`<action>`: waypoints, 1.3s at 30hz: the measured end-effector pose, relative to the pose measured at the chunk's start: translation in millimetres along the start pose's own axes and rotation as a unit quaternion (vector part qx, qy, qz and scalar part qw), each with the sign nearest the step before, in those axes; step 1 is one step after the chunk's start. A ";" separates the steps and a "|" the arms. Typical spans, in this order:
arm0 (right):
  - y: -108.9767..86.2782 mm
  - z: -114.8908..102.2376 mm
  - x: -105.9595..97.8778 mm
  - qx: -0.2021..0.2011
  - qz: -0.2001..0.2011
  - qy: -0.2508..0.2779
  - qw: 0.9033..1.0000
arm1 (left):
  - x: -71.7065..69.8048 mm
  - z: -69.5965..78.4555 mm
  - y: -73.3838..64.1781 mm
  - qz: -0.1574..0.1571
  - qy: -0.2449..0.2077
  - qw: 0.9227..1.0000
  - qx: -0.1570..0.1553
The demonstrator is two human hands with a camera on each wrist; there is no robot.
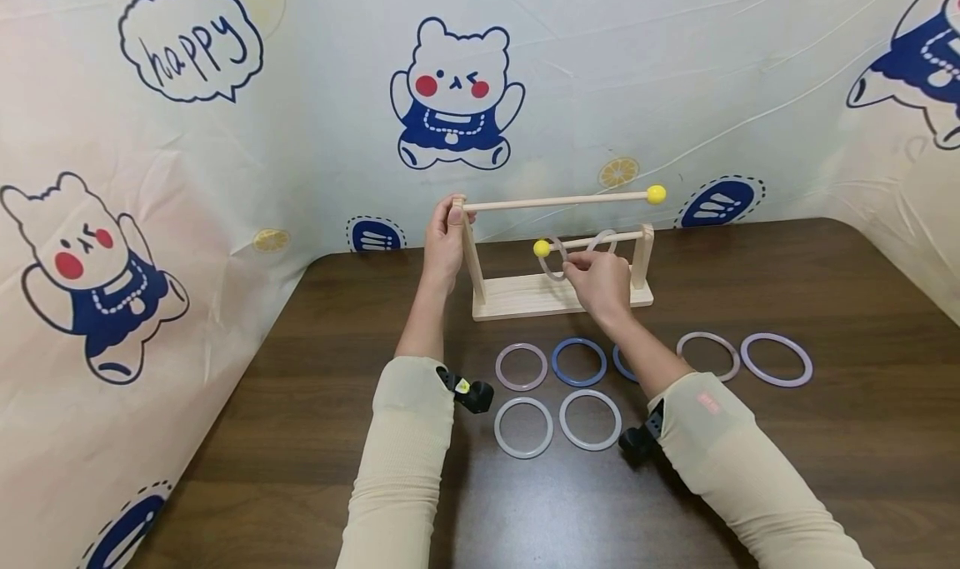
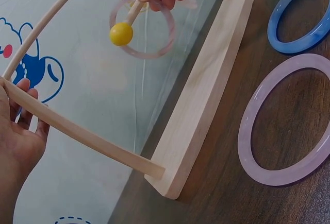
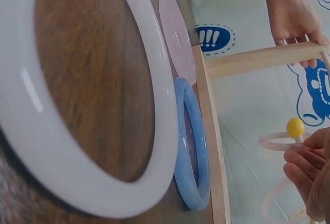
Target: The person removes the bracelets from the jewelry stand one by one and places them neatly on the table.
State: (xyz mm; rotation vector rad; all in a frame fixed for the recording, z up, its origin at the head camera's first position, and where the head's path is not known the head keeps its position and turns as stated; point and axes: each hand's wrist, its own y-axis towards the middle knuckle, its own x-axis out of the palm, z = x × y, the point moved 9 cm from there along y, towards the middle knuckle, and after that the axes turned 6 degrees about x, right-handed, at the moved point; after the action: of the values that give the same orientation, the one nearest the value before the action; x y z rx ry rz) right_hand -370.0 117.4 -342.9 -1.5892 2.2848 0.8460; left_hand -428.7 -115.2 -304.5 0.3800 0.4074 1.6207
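Note:
A wooden bangle stand has two rods, each tipped with a yellow ball. My left hand grips the top of its left post, thumb in front and fingers behind. Between right thumb and fingers I pinch a pale pink bangle; this right hand is at the lower rod. The bangle encircles that rod's end, just behind the yellow ball. Farther along the same rod hangs another pale bangle, partly hidden by my right hand. On the upper rod no bangle hangs.
Before the stand, a pink bangle and a blue one lie on the brown table. Two whitish bangles lie nearer me. My right forearm partly covers another blue bangle. A lavender bangle and a greyish-pink one lie rightward.

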 end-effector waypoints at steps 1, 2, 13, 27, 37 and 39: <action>-0.3 -0.5 -0.2 -0.002 0.002 0.001 1.000 | 0.1 0.0 0.0 0.001 0.000 1.000 -0.001; -0.6 -1.0 0.0 -0.004 0.002 0.003 1.000 | 0.1 0.1 0.0 0.001 -0.001 1.000 0.000; -5.4 -8.2 2.9 -0.020 -0.006 0.026 0.999 | 0.7 1.1 -0.3 -0.005 0.004 1.000 0.007; -10.7 -12.8 -2.1 -0.037 -0.010 0.030 0.999 | 1.5 2.0 -0.6 -0.009 0.000 1.000 -0.001; -18.1 -9.9 -17.0 -0.017 -0.021 0.082 0.996 | 1.7 2.0 -0.8 -0.003 0.001 1.000 0.013; -19.2 -7.7 -19.1 -0.004 -0.029 0.102 0.994 | 1.5 1.5 -0.5 -0.003 0.000 1.000 0.013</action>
State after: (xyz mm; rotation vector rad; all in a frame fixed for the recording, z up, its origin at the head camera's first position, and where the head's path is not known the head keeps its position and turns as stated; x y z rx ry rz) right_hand -344.1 123.2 -333.5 -1.8116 2.3574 0.7087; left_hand -427.6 -113.7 -303.5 0.3980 0.4289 1.6115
